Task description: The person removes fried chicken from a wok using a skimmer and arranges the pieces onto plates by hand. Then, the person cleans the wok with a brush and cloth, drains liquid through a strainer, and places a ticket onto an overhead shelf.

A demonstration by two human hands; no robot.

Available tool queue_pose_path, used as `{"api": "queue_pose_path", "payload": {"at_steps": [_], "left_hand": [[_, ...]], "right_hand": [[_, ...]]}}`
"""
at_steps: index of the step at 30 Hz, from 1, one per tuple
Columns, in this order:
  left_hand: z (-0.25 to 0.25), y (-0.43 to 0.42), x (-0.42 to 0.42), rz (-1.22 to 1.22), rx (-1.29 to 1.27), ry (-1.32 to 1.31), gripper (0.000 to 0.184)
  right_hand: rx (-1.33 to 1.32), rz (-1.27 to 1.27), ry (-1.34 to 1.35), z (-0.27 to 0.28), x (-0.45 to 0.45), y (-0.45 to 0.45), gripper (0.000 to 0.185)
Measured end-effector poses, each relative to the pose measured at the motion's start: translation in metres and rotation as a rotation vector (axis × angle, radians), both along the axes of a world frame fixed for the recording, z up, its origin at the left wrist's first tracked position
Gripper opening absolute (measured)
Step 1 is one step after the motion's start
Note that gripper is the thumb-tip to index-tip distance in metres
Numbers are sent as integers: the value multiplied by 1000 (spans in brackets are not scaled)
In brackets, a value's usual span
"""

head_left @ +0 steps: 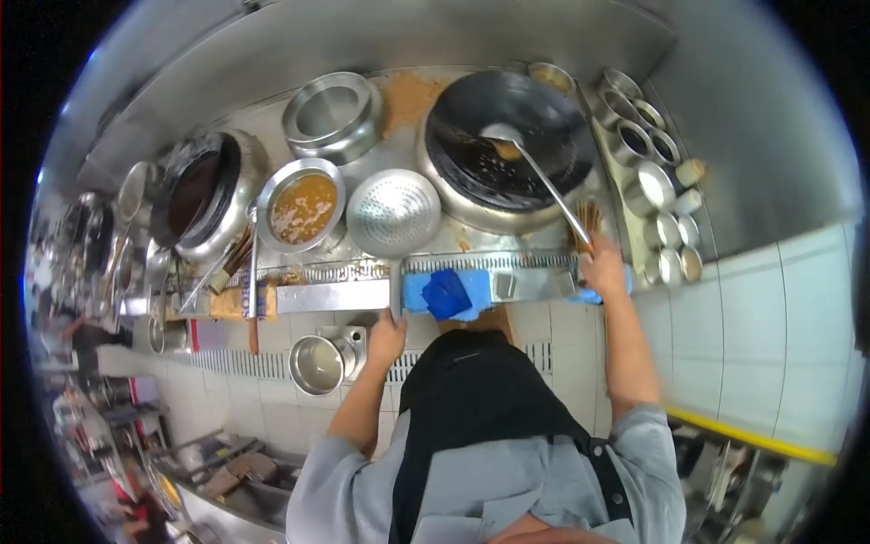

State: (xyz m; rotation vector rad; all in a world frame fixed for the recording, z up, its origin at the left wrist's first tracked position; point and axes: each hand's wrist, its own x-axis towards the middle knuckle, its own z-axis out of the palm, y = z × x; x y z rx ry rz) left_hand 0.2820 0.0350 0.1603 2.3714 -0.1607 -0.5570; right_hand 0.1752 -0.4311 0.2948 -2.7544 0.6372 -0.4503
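My right hand (pixel 604 269) is closed around the handle of a long metal ladle (pixel 549 187). The ladle's bowl is inside a large black wok (pixel 562 136), with some brown food or liquid in it. Small pale bits lie on the wok's dark bottom. My left hand (pixel 388 337) is closed on the handle end of a round perforated strainer (pixel 394 214). That strainer rests left of the wok, its holed face up, beside a metal bowl (pixel 265 198) of brown liquid with pale foam or bits.
Several metal containers (pixel 650 188) line the right side. A metal pot (pixel 328 109) stands behind the bowl, and a second wok (pixel 195 195) sits far left. Blue cloths (pixel 447 294) lie on the front ledge. A pot (pixel 317 364) stands below it. People are at the far left.
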Motion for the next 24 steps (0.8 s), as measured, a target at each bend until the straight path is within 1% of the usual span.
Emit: {"api": "queue_pose_path", "payload": {"at_steps": [2,3,5,6,7,8,9,10,11,12,13,14,15,16,17,18,19,20,21,22,24], "left_hand": [[4,-5,-21,75,24,11,55],[7,-7,-31,114,41,25,56],[31,-17,-42,162,70,36,58],[39,-24,-43,187,81,35,59],[37,-29,-46,232,109,48,62],[36,-32,-50,267,102,-25,63],[36,-36,-56,294,94,-101,64],[35,-43,-60,320,79,-183,64],[33,-46,-69,411,77,-174,63],[51,-50,-90,520,51,-298,59],[73,-59,-108,647,30,-442,56],[78,-57,-130,726,56,-401,55],[78,-55,-152,798,76,-367,54],[63,-49,-182,860,135,-318,52],[58,-45,-209,846,215,-221,49],[54,-49,-236,906,294,1,48],[28,-44,-277,868,381,141,49],[-8,-41,-327,855,431,249,50],[-30,-38,-369,730,436,498,50],[-56,-40,-414,656,390,580,53],[-64,-61,-459,658,298,802,51]], "right_hand": [[66,-3,217,-40,13,-28,32],[307,2,200,-39,16,-27,29],[782,-1,193,-6,27,-20,23],[878,35,151,4,46,-19,21],[983,58,112,12,59,-11,18],[1092,72,68,15,70,-3,16],[1126,137,22,19,94,0,12],[1163,187,16,36,124,8,13],[1199,233,16,51,154,17,15],[1232,275,22,51,185,20,26],[1213,495,-37,57,243,31,41],[1278,448,-24,63,269,41,48],[1372,405,-36,57,296,49,49],[1378,439,-35,55,319,57,51],[1350,465,-67,57,340,68,51],[1326,490,-95,61,361,77,51],[1298,513,-105,73,385,85,50],[1274,532,-106,84,410,96,49],[1227,559,-158,92,444,106,48],[1178,584,-209,99,476,117,48],[1028,562,-248,131,507,145,56]]}}
